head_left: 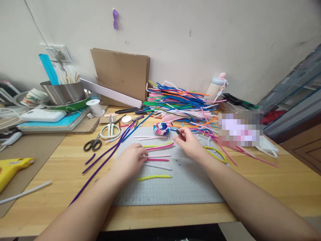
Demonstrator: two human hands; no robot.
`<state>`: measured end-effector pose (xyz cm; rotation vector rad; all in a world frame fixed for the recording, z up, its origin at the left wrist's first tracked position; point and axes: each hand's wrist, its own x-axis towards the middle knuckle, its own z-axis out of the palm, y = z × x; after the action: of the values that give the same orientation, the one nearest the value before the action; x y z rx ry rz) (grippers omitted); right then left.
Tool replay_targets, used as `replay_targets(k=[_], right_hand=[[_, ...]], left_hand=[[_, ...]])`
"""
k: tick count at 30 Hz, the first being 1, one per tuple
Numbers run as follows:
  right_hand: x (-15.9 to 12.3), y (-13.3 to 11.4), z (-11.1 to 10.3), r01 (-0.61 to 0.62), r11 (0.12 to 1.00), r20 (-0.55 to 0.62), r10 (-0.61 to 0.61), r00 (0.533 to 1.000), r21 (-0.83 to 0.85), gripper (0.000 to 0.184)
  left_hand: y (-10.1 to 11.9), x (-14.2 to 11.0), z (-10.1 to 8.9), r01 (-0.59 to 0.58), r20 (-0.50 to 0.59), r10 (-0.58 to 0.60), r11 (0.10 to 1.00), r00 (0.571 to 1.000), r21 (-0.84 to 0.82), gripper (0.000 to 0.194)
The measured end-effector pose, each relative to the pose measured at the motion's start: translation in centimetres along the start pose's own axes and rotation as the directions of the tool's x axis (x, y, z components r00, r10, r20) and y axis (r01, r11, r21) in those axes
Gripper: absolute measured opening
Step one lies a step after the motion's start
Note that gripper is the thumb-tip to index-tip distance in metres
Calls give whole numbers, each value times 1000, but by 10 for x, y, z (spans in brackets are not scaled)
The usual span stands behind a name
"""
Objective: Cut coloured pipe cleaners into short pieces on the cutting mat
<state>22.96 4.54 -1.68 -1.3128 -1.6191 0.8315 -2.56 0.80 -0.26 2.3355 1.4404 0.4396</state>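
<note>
Several pipe cleaners (pixel 158 160) lie just beside the left hand (pixel 132 158)

A pale wall (pixel 170 47) rises behind a wooden table (pixel 273 187).

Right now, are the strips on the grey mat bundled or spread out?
Spread out: the strips lie in a loose row, most with mat showing between them, the left hand over some ends.
</note>
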Motion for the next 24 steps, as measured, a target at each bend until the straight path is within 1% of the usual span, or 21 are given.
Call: replay_targets(k=[2,4,5,7,11,15,17,19,21,22,24], right_hand=[[0,-2,-3,27,992,99,-15,995,-122,22],[-1,-5,-5,33,972,204,15,979,-231,14],[-2,-5,-6,35,960,243,36,969,-280,13],[-4,-6,-6,48,935,284,57,957,-350,14],[-10,-5,0,80,901,334,75,940,-427,14],[-15,-5,8,118,872,380,82,922,-476,13],[-16,-4,10,155,861,405,64,912,-484,11],[-16,-3,11,174,861,413,46,909,-479,9],[-16,-3,10,169,882,408,29,913,-440,9],[-16,-4,10,154,898,400,26,916,-411,9],[-15,-7,9,118,930,377,23,926,-348,12]], left_hand=[[3,1,2,-7,3,7,1000,1000,-7,16],[4,1,4,-13,5,13,1000,1000,-21,16],[5,1,5,-12,7,13,1000,1000,-27,16],[5,2,7,-13,16,14,999,1000,-32,15],[6,1,9,-30,37,31,999,999,-16,13],[10,0,10,-42,56,43,999,998,-10,14],[11,0,8,-37,37,39,999,999,-32,14],[10,0,3,-26,-39,23,996,999,-80,15],[9,1,-3,-11,-193,-13,992,981,-127,14],[8,1,-7,0,-279,-42,989,959,-150,14],[5,1,-12,44,-418,-135,975,898,-219,16]])
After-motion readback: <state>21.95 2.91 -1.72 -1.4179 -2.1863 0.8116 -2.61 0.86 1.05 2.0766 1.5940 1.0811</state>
